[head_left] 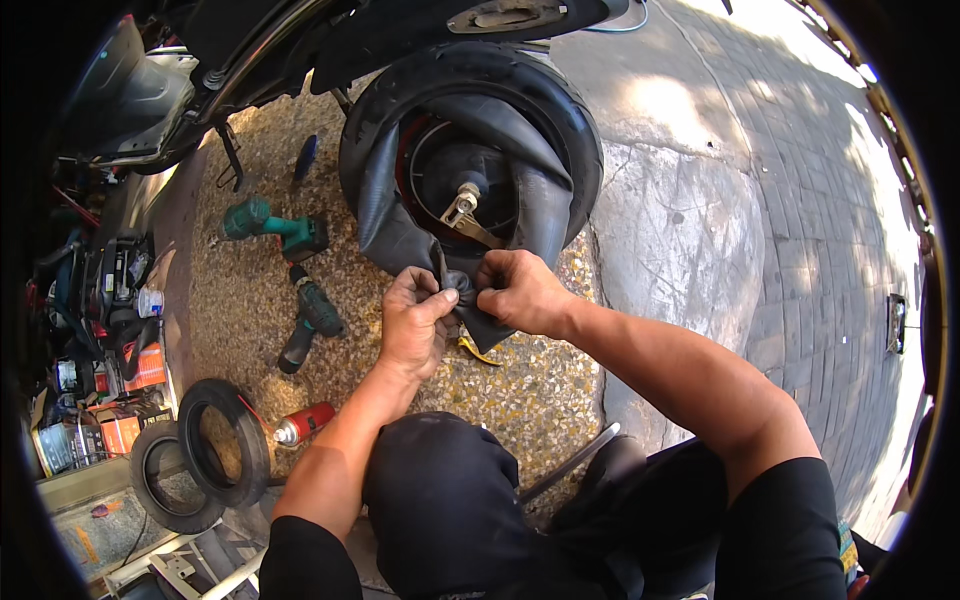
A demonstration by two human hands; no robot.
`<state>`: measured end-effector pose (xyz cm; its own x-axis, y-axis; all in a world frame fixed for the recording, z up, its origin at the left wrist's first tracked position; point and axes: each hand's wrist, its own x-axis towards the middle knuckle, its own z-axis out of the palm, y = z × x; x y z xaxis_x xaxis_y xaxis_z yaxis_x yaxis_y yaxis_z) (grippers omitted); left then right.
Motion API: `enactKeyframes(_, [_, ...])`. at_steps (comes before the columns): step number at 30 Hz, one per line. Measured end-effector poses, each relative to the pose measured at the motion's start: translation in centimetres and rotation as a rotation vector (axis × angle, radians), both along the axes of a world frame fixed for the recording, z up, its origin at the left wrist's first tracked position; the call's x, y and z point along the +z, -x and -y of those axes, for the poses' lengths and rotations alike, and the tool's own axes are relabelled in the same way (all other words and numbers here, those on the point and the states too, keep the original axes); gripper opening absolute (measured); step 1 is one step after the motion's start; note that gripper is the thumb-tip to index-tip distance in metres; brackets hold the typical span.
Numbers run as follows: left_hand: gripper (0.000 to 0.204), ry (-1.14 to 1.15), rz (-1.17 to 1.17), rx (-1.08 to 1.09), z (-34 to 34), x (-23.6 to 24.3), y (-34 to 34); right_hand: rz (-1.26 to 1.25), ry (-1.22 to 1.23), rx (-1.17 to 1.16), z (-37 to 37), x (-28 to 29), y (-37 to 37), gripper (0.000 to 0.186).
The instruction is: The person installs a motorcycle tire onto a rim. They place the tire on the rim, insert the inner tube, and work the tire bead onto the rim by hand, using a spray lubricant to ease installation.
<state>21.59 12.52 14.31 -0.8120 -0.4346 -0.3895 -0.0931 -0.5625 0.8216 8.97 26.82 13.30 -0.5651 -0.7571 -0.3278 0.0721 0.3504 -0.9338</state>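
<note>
A black inner tube [543, 205] bulges out of the tyre [585, 140] on a scooter wheel. My left hand [412, 322] is closed on the near, gathered end of the tube, thumb pressed against a bunched fold. Close beside it, my right hand [520, 290] pinches the same gathered part from the right. A loose flap of the tube hangs below the fingers. What lies inside the fold is hidden. In the middle of the wheel, the hub [475, 165] shows a metal axle end [466, 200] with a flat bracket.
Left of the wheel lie two green cordless power tools, an impact wrench [270, 228] and a drill [316, 312]. A red spray can [303, 424] rests near two small tyres [250, 470]. A metal bar [575, 460] is by my leg. The scooter body [330, 45] overhangs the far side.
</note>
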Motion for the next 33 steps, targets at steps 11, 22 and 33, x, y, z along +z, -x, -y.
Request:
enactKeyframes(11, [0.021,0.010,0.014,-0.024,0.3,-0.3,-0.5,-0.114,-0.047,0.045,0.3,0.9,0.5,0.021])
enactKeyframes(22, [0.013,0.309,0.156,-0.195,0.8,-0.2,-0.9,-0.489,0.135,0.191,1.9,0.8,1.1,0.027])
enactKeyframes(33, [0.015,0.540,0.297,-0.271,1.1,-0.1,-1.2,-0.514,0.139,0.375,3.5,1.7,1.3,0.013])
